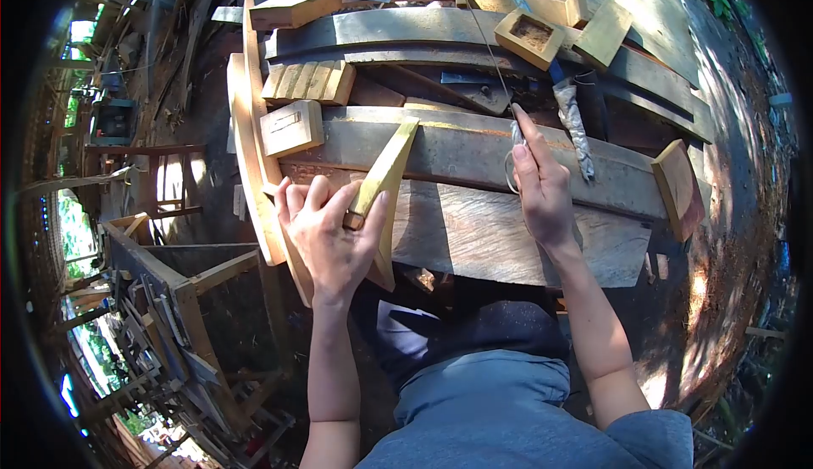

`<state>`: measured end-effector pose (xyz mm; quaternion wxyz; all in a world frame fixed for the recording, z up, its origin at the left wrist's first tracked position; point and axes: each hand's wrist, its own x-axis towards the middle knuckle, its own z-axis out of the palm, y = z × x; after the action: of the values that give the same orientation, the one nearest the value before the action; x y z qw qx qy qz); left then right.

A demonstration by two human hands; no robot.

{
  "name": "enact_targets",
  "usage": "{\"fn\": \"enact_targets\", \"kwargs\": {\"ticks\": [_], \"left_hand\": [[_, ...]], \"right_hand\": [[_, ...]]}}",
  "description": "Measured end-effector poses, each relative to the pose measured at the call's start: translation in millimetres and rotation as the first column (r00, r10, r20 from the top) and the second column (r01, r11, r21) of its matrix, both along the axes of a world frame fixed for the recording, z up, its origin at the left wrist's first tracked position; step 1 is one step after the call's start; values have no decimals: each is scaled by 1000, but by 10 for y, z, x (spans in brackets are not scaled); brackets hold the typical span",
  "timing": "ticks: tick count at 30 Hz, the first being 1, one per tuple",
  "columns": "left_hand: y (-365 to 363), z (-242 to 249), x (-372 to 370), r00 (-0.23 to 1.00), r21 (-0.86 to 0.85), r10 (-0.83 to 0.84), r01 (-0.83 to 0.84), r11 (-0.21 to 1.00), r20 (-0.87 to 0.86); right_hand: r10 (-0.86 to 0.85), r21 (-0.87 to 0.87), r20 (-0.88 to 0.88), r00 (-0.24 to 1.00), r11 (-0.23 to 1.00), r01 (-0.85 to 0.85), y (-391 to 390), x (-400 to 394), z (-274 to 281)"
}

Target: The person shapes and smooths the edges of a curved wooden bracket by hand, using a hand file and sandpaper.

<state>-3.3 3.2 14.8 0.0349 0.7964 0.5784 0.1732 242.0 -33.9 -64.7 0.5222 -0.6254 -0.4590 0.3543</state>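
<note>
My left hand (pixel 326 236) is closed over a tapered, yellowish wooden piece (pixel 389 164), its thumb on the near right side and fingers over the left. The narrow end points up and away across the bench planks. A small dark square shows between thumb and forefinger. To the right, my right hand (pixel 542 185) is wrapped round a long thin tool (pixel 489 41) with a pale looped handle, the forefinger stretched along it. The tool's thin length reaches up and left past a hollowed wooden block (pixel 530 37). A broad plank (pixel 508 236) lies beneath both hands.
A grooved block (pixel 309 82) and a slotted block (pixel 292 128) sit at the left by upright boards (pixel 246 113). A wrapped-handle tool (pixel 572 126) lies at the right. Beyond it stands an angled block (pixel 677 190). A wooden frame with scrap (pixel 182 287) is lower left.
</note>
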Motion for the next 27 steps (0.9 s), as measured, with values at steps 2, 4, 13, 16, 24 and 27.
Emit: {"fn": "enact_targets", "kwargs": {"ticks": [2,4,13,16,24,27], "left_hand": [[-16,-33,-23,998,66,-40,38,997,38],[-100,-13,-23,998,90,-60,63,994,-29],[-241,-57,128,991,182,-32,55,982,-128],[-207,-73,138,996,181,-26,42,983,-90],[-139,-93,54,997,200,14,0,980,-72],[-129,-103,36,999,175,8,0,985,-46]], "right_hand": [[-12,17,16,1000,1000,12,15,-2,-15],[-1,17,3,1000,1000,1,30,-19,-26],[152,-3,652,743,980,-198,-136,-614,83],[170,-48,709,684,980,-194,-53,-721,75],[195,-107,785,588,977,-182,-22,-722,264],[277,-232,577,768,958,-170,119,-545,323]]}}
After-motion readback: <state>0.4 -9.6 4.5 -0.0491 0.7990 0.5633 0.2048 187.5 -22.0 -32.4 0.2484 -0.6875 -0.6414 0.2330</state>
